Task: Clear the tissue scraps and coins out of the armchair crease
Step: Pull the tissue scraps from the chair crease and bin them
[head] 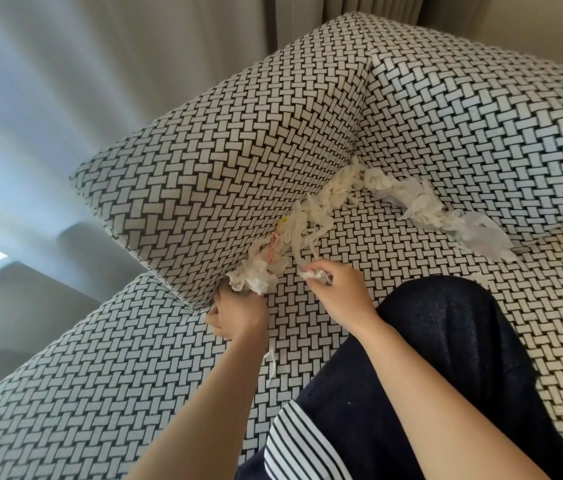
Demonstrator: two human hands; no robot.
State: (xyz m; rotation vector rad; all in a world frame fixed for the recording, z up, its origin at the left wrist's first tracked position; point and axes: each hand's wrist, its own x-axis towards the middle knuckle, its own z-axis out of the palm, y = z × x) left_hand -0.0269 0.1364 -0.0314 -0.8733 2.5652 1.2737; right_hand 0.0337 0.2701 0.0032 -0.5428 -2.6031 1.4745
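left hand [235, 315] clutching tissue scraps [328, 199] | right hand [337, 289] pinching wad [314, 274]

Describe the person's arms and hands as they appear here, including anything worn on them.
Both forearms are bare from elbow to wrist: no sleeves, watch, bracelets or gloves show. The left hand and right hand show no rings; the fingers look short-nailed, though polish is too small to tell. Near the arms, a white-and-dark striped hem hangs over dark navy trousers.
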